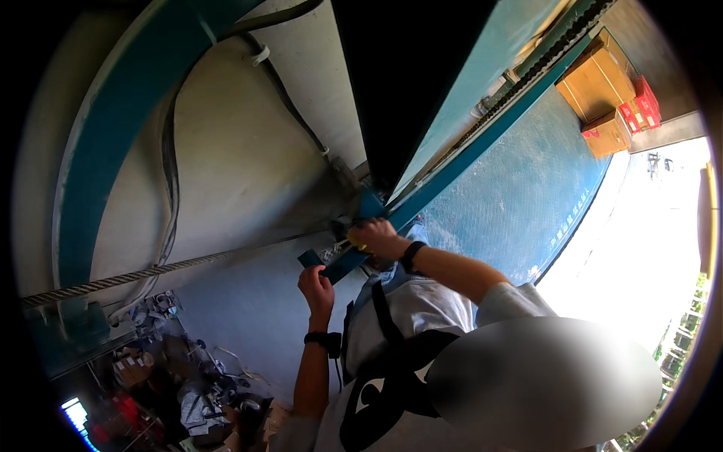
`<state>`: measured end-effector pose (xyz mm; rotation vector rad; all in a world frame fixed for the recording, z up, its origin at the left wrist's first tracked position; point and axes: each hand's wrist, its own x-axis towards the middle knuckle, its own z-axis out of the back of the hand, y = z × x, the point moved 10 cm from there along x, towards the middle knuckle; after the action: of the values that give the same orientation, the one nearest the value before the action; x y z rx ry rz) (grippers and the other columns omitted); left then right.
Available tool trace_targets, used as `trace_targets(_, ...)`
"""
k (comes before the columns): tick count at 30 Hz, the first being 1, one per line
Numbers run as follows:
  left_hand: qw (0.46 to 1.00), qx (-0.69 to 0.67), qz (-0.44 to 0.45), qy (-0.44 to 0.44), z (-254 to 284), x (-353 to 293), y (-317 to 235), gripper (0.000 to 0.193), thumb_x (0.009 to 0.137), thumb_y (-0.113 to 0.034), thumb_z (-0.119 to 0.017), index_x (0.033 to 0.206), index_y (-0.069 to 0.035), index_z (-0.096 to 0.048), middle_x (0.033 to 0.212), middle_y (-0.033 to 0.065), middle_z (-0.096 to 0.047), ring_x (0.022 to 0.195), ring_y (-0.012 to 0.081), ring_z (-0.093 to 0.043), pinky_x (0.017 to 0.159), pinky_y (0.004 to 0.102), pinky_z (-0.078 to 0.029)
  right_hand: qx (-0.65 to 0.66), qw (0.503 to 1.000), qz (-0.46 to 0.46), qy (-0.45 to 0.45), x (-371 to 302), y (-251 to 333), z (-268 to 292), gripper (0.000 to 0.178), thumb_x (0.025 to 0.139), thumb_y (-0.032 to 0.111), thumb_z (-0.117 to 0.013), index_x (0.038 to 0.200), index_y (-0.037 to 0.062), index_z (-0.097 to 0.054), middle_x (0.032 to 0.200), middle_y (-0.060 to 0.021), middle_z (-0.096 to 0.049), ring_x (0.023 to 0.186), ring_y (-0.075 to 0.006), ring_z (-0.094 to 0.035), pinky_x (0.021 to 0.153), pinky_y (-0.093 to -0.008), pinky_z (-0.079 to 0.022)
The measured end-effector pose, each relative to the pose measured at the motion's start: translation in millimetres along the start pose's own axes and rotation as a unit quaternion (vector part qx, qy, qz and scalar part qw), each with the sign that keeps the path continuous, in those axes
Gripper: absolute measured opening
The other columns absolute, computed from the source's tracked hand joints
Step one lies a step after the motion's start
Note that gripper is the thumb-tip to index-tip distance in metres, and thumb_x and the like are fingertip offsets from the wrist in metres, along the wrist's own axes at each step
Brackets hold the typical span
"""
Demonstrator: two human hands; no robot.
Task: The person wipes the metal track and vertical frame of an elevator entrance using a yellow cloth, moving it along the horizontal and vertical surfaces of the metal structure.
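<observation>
At the far left, well away from the teal bracket (348, 263), you have a curved teal beam (94, 166). A twisted steel cable (90, 288) runs from below the beam toward the bracket, and a heap of mixed clutter (199, 410) lies below the cable, down and left of the bracket. Your left hand (315, 292), with a black band (322, 343) on its wrist, is at the bracket's lower left edge; its fingers are bent, but you cannot tell whether they pinch the metal or only rest on it. The bracket sits mid-view, between your hands. Your right hand (380, 239) is just above it, fingers curled together around a small yellow object (357, 239), partly hidden by the grip. Up and right of the bracket stretches a blue panel (504, 173); farther that way sit cardboard boxes (599, 79) and a red box (642, 104).
</observation>
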<state>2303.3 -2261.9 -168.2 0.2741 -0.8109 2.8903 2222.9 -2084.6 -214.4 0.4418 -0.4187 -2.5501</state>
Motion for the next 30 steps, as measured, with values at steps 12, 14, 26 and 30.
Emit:
trace_targets(12, 0.999, -0.015, -0.012, 0.036, -11.4, -10.7, 1.6, 0.024, 0.081, 0.001, -0.052, 0.103, -0.007, -0.059, 0.101, 0.0129, -0.06, 0.099, 0.0344, -0.055, 0.087, 0.046, -0.041, 0.115, 0.992, -0.04, -0.03, -11.0, 17.4, -21.1, 0.031, 0.083, 0.015, -0.061, 0.114, 0.0149, -0.062, 0.102, -0.0104, -0.067, 0.094, -0.0291, -0.067, 0.077, -0.0391, -0.055)
trace_targets(14, 0.998, -0.022, -0.014, 0.055, -14.4, -0.3, -2.5, 0.023, 0.081, -0.001, -0.052, 0.103, -0.006, -0.059, 0.102, 0.0134, -0.06, 0.099, 0.0353, -0.055, 0.087, 0.0467, -0.041, 0.146, 0.988, -0.019, -0.044, -5.9, 33.9, -12.6, 0.03, 0.082, 0.016, -0.062, 0.112, 0.0155, -0.062, 0.105, -0.0106, -0.066, 0.098, -0.0299, -0.066, 0.08, -0.0396, -0.054)
trace_targets(26, 0.982, -0.103, -0.085, 0.134, -44.1, 38.6, -72.5, 0.026, 0.084, -0.005, -0.055, 0.109, -0.003, -0.058, 0.103, 0.0182, -0.061, 0.098, 0.0381, -0.057, 0.084, 0.0474, -0.045, 0.052, 0.954, -0.13, -0.266, -61.4, -64.6, 42.3, 0.032, 0.081, 0.026, -0.064, 0.111, 0.0149, -0.061, 0.103, -0.0118, -0.06, 0.095, -0.0292, -0.057, 0.08, -0.0407, -0.047)
trace_targets(30, 0.965, -0.066, -0.148, 0.204, -83.6, 70.5, -124.8, 0.052, 0.086, -0.013, -0.063, 0.134, -0.001, -0.046, 0.125, 0.0224, -0.054, 0.113, 0.0386, -0.054, 0.093, 0.0458, -0.045, 0.057, 0.949, -0.173, -0.258, -43.7, -69.9, 28.7, 0.034, 0.083, 0.028, -0.061, 0.114, 0.0154, -0.059, 0.107, -0.0107, -0.06, 0.103, -0.0298, -0.052, 0.085, -0.0396, -0.042)
